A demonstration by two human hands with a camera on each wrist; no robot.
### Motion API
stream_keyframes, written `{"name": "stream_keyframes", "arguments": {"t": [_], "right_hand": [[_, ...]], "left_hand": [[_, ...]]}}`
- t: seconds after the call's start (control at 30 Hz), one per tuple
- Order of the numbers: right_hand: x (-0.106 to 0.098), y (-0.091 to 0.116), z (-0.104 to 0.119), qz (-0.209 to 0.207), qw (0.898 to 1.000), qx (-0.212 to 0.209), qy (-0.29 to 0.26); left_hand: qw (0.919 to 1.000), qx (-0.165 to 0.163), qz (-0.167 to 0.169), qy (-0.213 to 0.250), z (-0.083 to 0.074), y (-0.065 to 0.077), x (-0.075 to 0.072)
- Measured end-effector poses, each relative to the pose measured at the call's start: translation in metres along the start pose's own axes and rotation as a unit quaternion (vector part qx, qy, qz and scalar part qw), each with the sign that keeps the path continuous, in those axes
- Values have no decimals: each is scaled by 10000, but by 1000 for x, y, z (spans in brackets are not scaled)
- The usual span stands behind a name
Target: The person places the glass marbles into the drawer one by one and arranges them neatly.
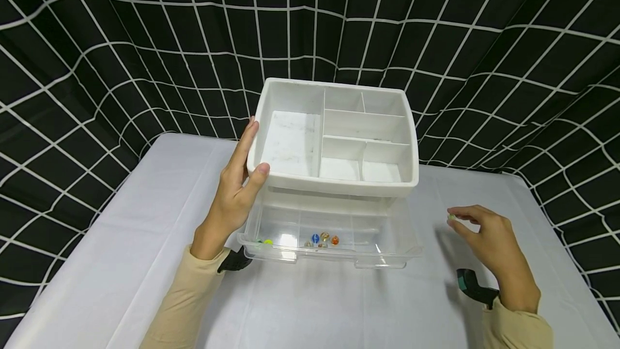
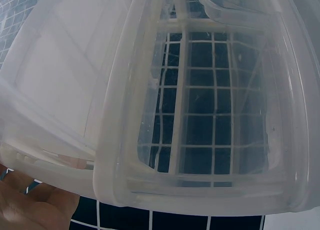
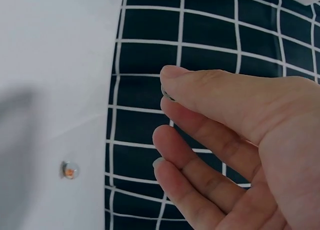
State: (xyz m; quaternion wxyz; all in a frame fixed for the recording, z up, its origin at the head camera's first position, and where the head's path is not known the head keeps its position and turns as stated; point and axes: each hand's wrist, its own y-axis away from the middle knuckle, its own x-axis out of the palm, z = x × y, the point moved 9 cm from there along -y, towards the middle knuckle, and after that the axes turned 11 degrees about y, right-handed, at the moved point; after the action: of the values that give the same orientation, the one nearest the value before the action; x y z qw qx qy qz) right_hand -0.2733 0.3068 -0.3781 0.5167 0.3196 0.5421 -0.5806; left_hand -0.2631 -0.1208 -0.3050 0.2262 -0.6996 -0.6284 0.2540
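My left hand (image 1: 232, 193) grips the left side of a white compartment organizer (image 1: 334, 186), thumb over its front rim. Below it, a clear plastic drawer (image 1: 387, 258) is pulled out. Several marbles lie inside near its front wall, among them a blue marble (image 1: 315, 238), an orange marble (image 1: 335, 240) and a yellow-green marble (image 1: 268, 242). To the right of the drawer, above the table, my right hand (image 1: 491, 236) pinches a small greenish marble (image 1: 451, 217) between thumb and index finger. Those fingers mostly hide it in the right wrist view.
A clear marble with an orange core (image 3: 70, 170) lies on the white tabletop (image 3: 55, 50) in the right wrist view. The organizer's top tray is split into several compartments. A black cloth with a white grid (image 1: 300, 31) hangs behind the table.
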Motion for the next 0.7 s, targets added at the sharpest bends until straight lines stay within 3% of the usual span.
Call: {"name": "stream_keyframes", "arguments": {"t": [0.7], "right_hand": [[-31, 1, 31, -470, 9987, -202, 8]], "left_hand": [[10000, 3, 1, 37, 0, 0, 0]]}}
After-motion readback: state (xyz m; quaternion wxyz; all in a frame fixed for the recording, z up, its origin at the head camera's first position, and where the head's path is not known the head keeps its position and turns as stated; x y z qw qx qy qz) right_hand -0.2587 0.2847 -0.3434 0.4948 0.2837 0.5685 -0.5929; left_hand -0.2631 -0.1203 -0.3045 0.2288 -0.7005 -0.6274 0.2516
